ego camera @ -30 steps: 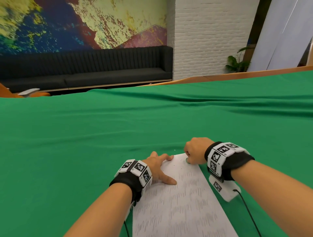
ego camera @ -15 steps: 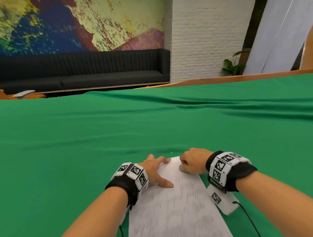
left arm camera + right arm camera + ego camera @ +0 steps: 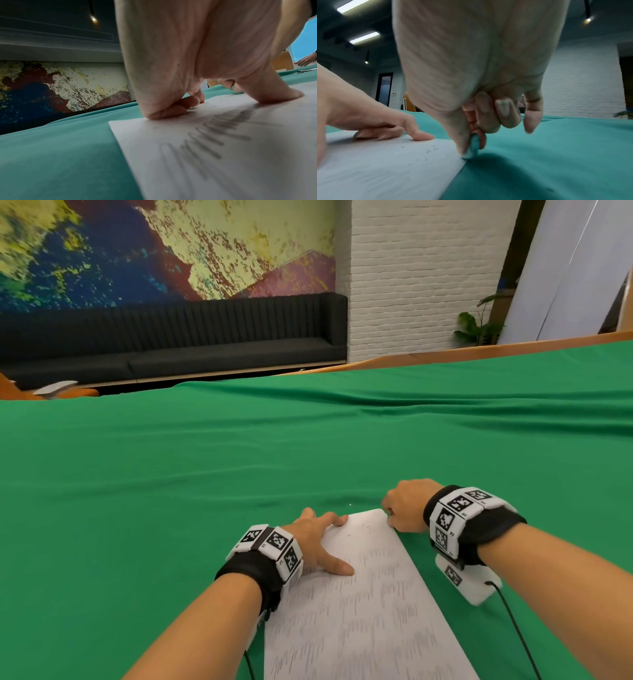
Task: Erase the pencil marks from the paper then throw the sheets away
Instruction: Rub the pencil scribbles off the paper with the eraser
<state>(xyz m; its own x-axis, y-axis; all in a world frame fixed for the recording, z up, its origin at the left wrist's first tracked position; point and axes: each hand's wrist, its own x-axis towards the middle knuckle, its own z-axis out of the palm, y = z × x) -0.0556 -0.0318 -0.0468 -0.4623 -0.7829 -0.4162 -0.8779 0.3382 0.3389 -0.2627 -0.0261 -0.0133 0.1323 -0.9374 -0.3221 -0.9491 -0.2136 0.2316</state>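
One sheet of paper [image 3: 363, 604] lies on the green cloth [image 3: 171, 491] before you, pencil scribbles over its near part. Your left hand [image 3: 317, 539] presses flat on its far left corner; your right hand [image 3: 406, 505] pinches one small eraser [image 3: 473, 146] at the far right corner

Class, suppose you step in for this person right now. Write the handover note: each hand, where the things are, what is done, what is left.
Left hand: fingers spread flat, pressing the paper down on the green cloth.
Right hand: pinches a small teal eraser, its tip at the paper's far right corner.
Done: the far strip of the sheet looks clean, with eraser crumbs on it.
Left: pencil scribbles cover the rest of the sheet; erase them, then throw the sheets away. No bin is in view.
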